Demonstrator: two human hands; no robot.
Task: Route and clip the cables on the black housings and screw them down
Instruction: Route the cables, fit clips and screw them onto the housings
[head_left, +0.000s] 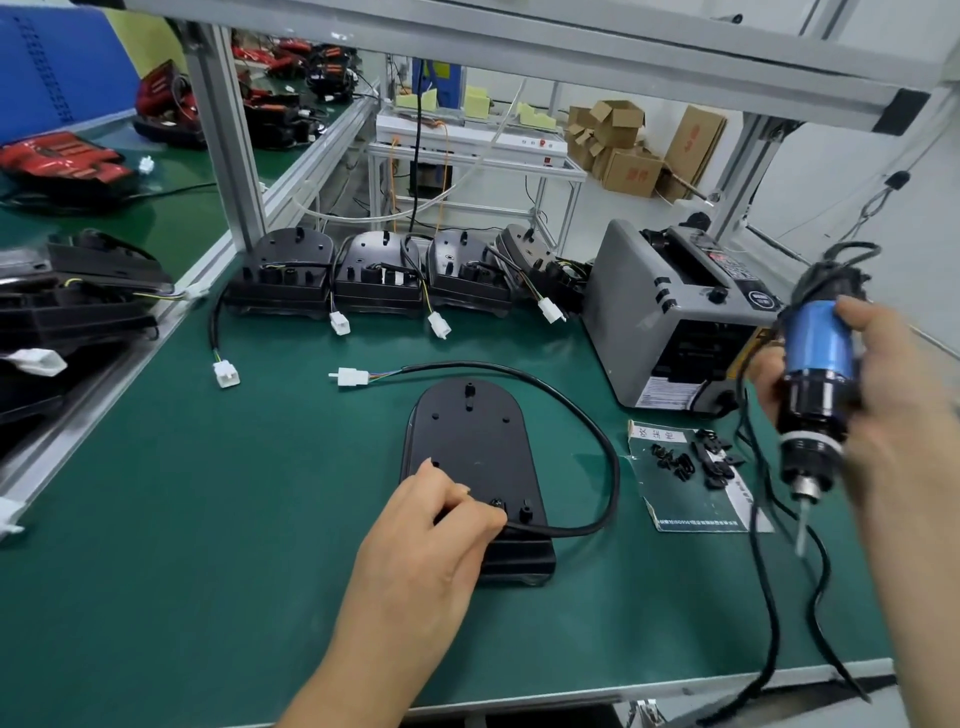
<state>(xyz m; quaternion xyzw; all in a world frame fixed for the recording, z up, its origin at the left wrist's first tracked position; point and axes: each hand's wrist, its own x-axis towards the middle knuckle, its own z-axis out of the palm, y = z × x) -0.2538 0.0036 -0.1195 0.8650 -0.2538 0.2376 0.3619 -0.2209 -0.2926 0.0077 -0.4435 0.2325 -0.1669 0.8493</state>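
A black housing (470, 447) lies flat on the green mat in front of me. Its black cable (597, 431) loops out to the right and back to a white connector (349, 376). My left hand (441, 525) rests on the housing's near end, its fingers pinching the cable down beside a small clip (497, 505). My right hand (878, 410) grips a blue and black electric screwdriver (815, 395), held in the air to the right, bit pointing down.
Several finished housings (376, 275) stand in a row at the back with white plugs hanging. A grey tape dispenser (670, 317) sits at the right. Loose black clips (691, 460) lie on a card. More housings (67, 296) are stacked at the left. The screwdriver's cord (769, 597) trails over the table edge.
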